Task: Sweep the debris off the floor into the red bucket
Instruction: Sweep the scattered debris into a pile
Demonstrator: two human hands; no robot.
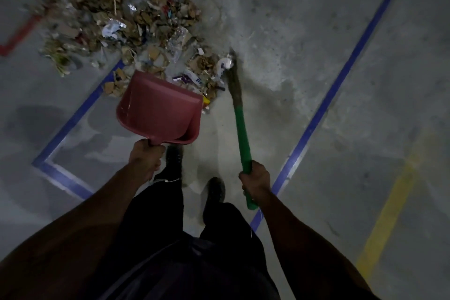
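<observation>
Our left hand (146, 158) grips the red dustpan (160, 107) handle; our right hand (255, 180) grasps the green-handled broom (239, 124). Bristles touch the debris pile's (126, 14) near edge on the concrete floor (316, 44), crossing blue lines (341, 75).

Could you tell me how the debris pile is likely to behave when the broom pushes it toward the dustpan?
The debris pile looks like loose cardboard scraps, twigs and wrappers, so it will probably scatter rather than slide as one mass. The pieces seem light; some may flick past the red dustpan. The broom bristles probably flex.
</observation>
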